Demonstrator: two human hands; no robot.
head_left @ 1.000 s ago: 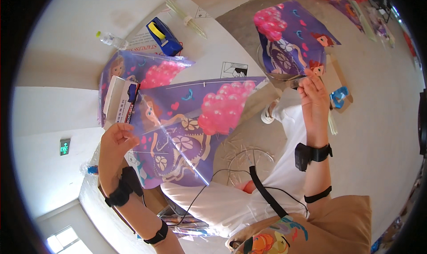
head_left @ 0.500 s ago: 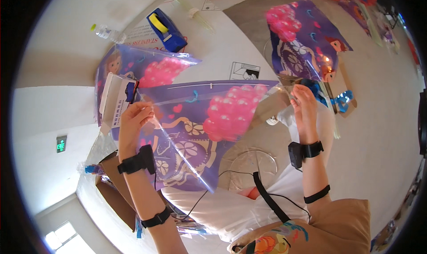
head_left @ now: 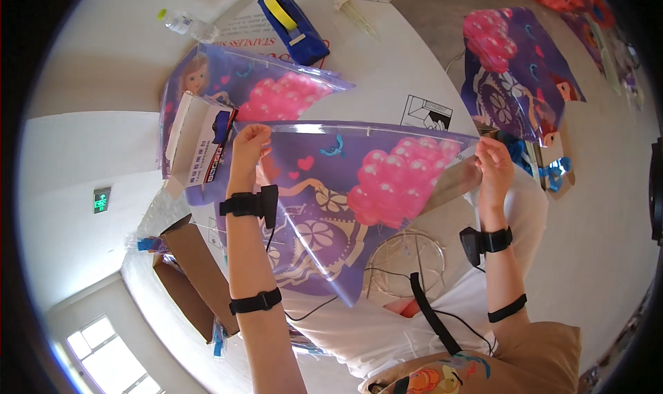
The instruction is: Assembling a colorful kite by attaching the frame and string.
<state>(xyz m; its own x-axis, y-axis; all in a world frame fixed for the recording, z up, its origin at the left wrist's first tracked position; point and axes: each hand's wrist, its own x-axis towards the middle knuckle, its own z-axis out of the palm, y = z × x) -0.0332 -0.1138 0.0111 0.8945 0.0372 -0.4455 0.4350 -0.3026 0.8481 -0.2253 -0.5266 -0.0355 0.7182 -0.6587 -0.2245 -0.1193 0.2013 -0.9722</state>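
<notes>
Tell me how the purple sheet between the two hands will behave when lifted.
The purple sheet is probably floppy, since its lower part droops to a point. It may be slippery, as glare along its top edge suggests smooth plastic. It also looks film-thin, so it is likely light for its size.

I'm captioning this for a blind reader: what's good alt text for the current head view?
A person's left hand and right hand hold a purple-and-pink printed sheet along its upper edge. Beyond it, a blue tape dispenser and a similar sheet are on a white surface.
</notes>
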